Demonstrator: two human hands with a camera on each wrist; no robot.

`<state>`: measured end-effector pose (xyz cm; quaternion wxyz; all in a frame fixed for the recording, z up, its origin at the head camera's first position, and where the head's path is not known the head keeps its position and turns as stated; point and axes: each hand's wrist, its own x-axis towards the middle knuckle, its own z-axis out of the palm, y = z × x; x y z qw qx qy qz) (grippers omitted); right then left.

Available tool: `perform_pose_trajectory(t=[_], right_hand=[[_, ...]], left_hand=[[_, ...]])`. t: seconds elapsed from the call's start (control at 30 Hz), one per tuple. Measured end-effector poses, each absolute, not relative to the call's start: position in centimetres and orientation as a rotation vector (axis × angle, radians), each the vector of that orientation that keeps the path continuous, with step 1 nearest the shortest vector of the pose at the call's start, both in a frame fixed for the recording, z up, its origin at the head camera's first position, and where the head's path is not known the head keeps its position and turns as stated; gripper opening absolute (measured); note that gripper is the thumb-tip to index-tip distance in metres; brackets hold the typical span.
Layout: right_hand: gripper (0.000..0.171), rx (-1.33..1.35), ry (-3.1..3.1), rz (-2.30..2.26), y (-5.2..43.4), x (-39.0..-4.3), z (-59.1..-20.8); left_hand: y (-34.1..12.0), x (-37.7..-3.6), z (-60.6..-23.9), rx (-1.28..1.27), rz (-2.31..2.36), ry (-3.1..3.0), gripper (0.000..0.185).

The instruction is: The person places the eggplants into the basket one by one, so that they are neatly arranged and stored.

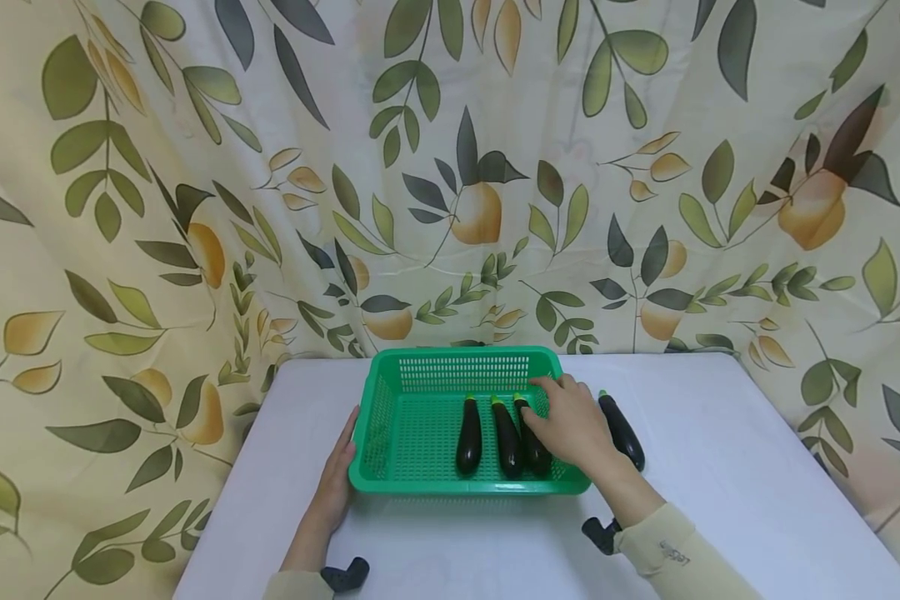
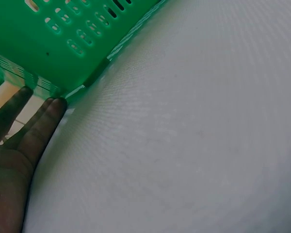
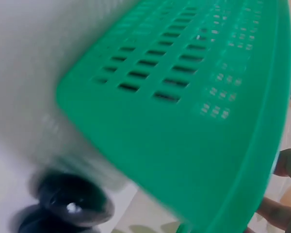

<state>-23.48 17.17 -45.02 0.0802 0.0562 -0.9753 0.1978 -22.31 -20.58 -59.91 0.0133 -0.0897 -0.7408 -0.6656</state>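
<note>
Eggplants in play on the white table (image 1: 720,467). Three dark ones lie side by side in the green basket (image 1: 390,467), stems pointing far: the left eggplant (image 1: 468,436), the middle eggplant (image 1: 507,437), and the right eggplant (image 1: 531,437), all in the right half of the basket floor, the right one touching its neighbour. A fourth eggplant (image 1: 621,430) lies outside, on the table just right of the basket.

The right hand (image 1: 570,421) reaches in over the basket's right wall, palm down, fingers loosely spread and lying over the right eggplant; whether they grip it cannot be told from here. The right wrist view is blurred, showing only the basket's slotted green wall and a dark rounded eggplant end below.

The left hand (image 1: 337,479) rests flat against the basket's near left corner, fingers (image 2: 48,116) straight and touching the rim, holding nothing. A leaf-print curtain (image 1: 195,167) hangs behind the table.
</note>
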Motion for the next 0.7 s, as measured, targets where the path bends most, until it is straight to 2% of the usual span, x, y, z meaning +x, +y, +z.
perform_pose_trajectory(t=[0.7], right_hand=[[0.055,0.083,-2.895,0.676,23.0,-22.9,-45.2]], left_hand=[[-20.8,-22.5,-60.3,-0.276,-2.081,-2.299,0.054]])
